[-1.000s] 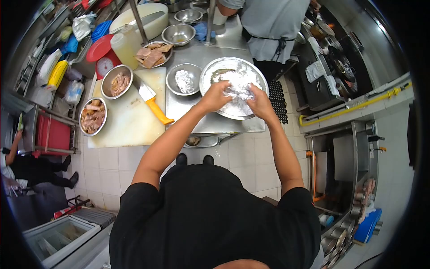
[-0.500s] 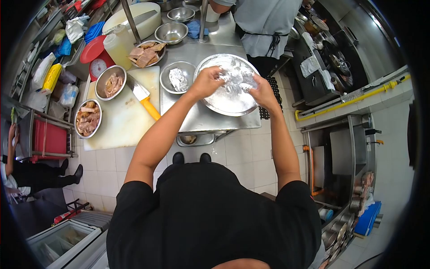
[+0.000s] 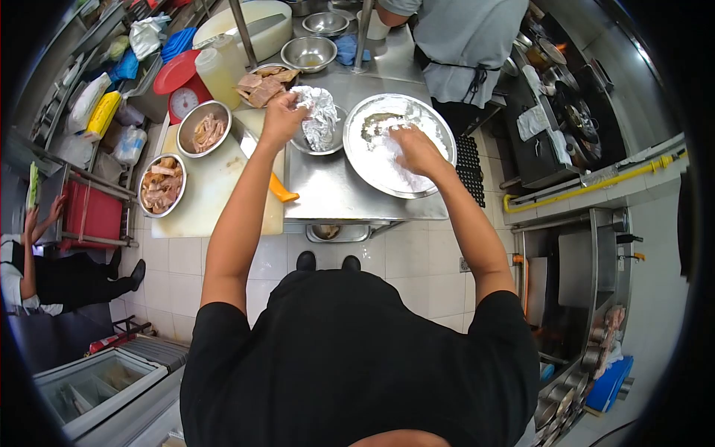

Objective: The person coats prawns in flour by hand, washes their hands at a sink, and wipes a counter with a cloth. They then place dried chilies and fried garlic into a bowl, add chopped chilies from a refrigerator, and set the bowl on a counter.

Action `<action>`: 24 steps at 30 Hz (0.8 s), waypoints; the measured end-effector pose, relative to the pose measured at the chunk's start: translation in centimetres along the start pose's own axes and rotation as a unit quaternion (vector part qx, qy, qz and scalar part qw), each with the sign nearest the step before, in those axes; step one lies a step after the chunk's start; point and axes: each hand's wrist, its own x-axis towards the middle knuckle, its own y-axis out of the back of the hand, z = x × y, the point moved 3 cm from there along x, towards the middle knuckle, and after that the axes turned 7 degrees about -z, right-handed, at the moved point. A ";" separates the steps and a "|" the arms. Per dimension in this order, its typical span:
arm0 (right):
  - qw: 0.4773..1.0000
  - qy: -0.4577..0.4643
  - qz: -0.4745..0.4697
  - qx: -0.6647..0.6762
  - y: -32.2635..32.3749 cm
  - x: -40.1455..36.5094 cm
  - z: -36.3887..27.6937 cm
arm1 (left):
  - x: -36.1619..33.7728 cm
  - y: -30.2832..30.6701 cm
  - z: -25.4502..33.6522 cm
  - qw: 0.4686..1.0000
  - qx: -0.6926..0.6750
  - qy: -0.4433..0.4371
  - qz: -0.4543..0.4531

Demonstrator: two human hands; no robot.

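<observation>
My left hand (image 3: 283, 119) pinches a lumpy, white-floured piece (image 3: 318, 118), probably meat, over the small steel bowl (image 3: 331, 148). The piece hides much of that bowl's inside. To the right, my right hand (image 3: 417, 151) is in the large round steel bowl (image 3: 439, 167), its fingers apart and reaching into white flour (image 3: 398, 170). A dark bare patch of the bowl's bottom shows beside those fingers. Pieces of raw meat (image 3: 262, 88) lie in a bowl just beyond my left hand.
A white cutting board (image 3: 216, 212) carries an orange-handled knife (image 3: 281, 189) and two bowls of raw meat (image 3: 208, 132), (image 3: 161, 186). Behind them are a red scale (image 3: 182, 100) and an oil-coloured jug (image 3: 214, 78). A co-worker (image 3: 465, 45) stands across the steel table, near the stove.
My left hand has moved left from the large bowl to above the small bowl, with a floured piece in it. My right hand has shifted left and lower into the flour.
</observation>
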 end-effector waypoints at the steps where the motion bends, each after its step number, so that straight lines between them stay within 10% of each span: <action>1: 0.999 -0.004 -0.021 -0.043 -0.4 0.2 -0.1 | -0.4 -0.4 0.1 1.000 -0.021 0.020 0.002; 7: 0.992 -0.009 -0.017 -0.121 -1.9 0.4 0.3 | 0.1 -1.6 -4.6 0.982 0.117 0.147 0.032; 9: 0.995 0.011 -0.031 -0.095 -2.0 0.2 0.8 | 0.1 -1.8 -3.9 0.900 0.420 0.114 0.020; 15: 0.997 -0.041 -0.060 -0.010 1.0 -0.8 1.5 | -0.4 -2.5 -1.8 0.847 0.509 0.153 -0.031; 24: 0.909 -0.085 -0.126 0.389 3.6 0.3 5.7 | -1.4 -7.6 6.3 0.889 0.447 -0.081 -0.055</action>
